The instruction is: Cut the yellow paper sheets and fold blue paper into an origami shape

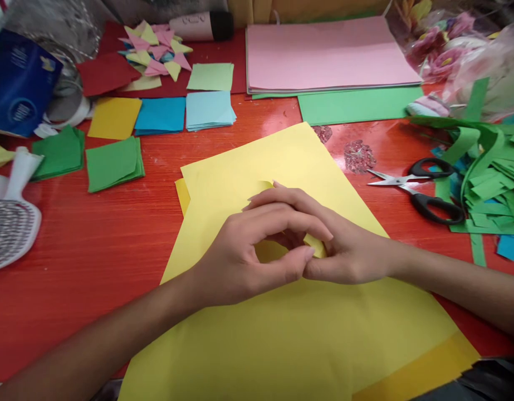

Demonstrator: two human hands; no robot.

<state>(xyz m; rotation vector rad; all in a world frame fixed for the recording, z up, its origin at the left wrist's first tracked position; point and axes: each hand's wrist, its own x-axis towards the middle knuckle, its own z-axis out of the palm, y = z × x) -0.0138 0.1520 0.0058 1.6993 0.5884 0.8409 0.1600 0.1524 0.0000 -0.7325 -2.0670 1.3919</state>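
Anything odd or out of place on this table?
Two things: the scissors lie with blades apart by a messy heap of scraps, and a hairbrush at the left edge seems out of place amid papercraft.

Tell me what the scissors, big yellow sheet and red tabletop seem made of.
Scissors: bright, shiny blades suggest steel; smooth black handles look like plastic. Yellow sheet: matte, with straight thin edges, so probably paper or thin card. Red tabletop: glossy, with reflections; painted wood or laminate, unclear which.
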